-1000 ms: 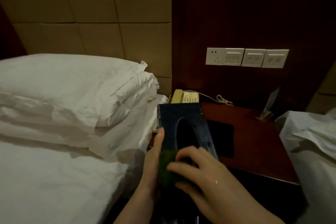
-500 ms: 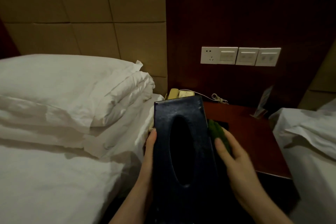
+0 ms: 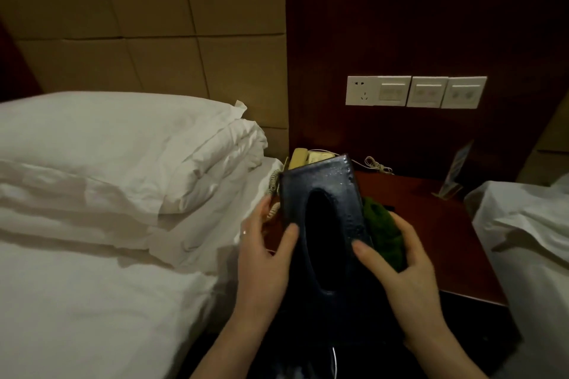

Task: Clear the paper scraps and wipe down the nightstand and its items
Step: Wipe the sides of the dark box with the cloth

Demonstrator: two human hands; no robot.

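Note:
A dark blue tissue box (image 3: 320,194) with an oval slot is held up in front of me, over the near left part of the reddish nightstand (image 3: 431,224). My left hand (image 3: 264,258) grips its left side, thumb on the top face. My right hand (image 3: 406,268) holds a green cloth (image 3: 383,234) against the box's right side, thumb lying on the top face. No paper scraps show in this view.
A beige telephone (image 3: 303,157) with a coiled cord sits at the nightstand's back left, partly behind the box. A small standing card (image 3: 455,175) is at the back right. White beds flank the nightstand on both sides. Wall switches (image 3: 415,92) are above.
My right hand took the green cloth from the box's top face to its right side. The box now sits lower and more upright in my hands.

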